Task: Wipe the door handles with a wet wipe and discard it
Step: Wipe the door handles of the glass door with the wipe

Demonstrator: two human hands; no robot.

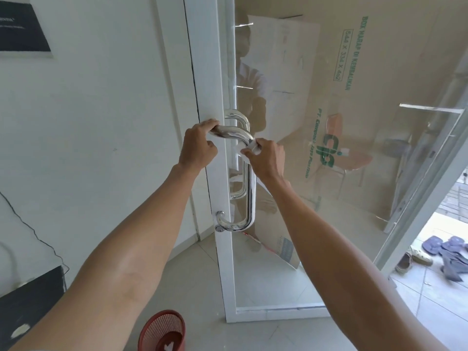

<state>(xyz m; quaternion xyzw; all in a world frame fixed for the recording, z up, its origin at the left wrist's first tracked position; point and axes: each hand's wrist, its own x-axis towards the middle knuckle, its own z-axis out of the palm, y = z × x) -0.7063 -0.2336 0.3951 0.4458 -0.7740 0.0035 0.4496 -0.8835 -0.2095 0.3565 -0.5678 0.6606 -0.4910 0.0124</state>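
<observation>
A polished chrome pull handle (249,188) runs down the white-framed glass door (222,249). My left hand (200,145) grips the handle's top bend, next to the frame. My right hand (266,158) is closed around a white wet wipe (249,148), pressing it against the upper part of the vertical bar just below the bend. A second chrome handle (236,117) on the other side shows through the glass. A red mesh waste basket (163,330) stands on the floor below my left forearm.
A white wall (101,122) with a dark sign lies to the left. A black object and a thin cable sit at the lower left. Behind the glass are cardboard sheets (342,72) and a chair. Shoes (435,249) lie outside at the right.
</observation>
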